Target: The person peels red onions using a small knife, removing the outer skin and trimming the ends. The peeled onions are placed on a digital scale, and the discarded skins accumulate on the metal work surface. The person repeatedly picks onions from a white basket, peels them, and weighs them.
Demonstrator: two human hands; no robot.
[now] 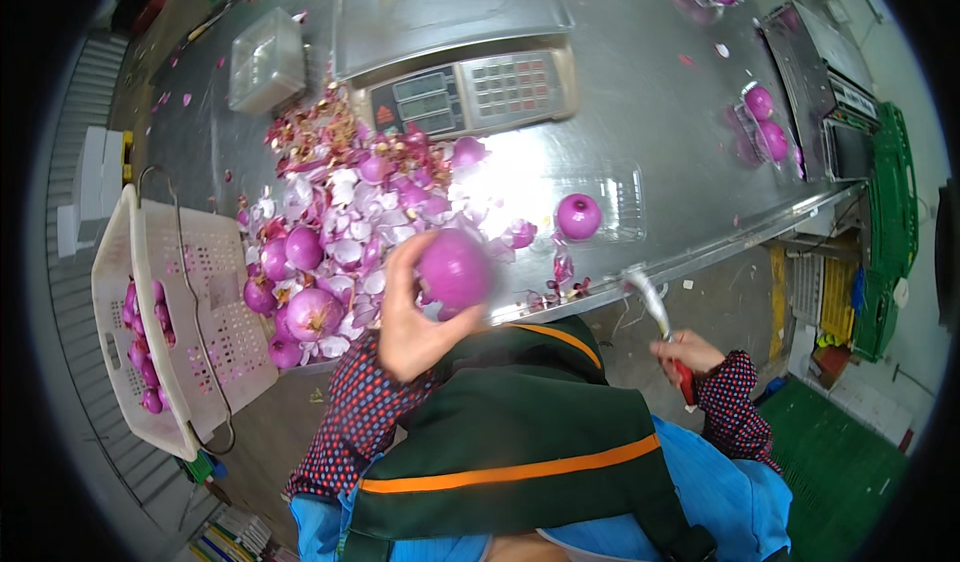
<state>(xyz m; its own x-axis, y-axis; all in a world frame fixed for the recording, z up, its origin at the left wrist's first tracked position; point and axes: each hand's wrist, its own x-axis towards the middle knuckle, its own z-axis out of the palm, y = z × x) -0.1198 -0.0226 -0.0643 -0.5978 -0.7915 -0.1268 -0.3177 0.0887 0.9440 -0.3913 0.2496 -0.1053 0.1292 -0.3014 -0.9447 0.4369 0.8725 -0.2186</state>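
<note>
My left hand grips a peeled red onion with thumb and fingers, above the table's front edge. Off to the right and beyond that edge, my right hand holds a small knife by its red handle. Its pale blade looks curved and is slightly blurred. A clear plastic tray lies on the table with one peeled onion in it. Beside my left hand spreads a heap of onion skins, with several whole onions among them.
A white perforated basket holding onions stands at the left. A digital scale sits behind the skins, near stacked clear trays. Packed onions stand at the right beside a dark metal machine on the steel table.
</note>
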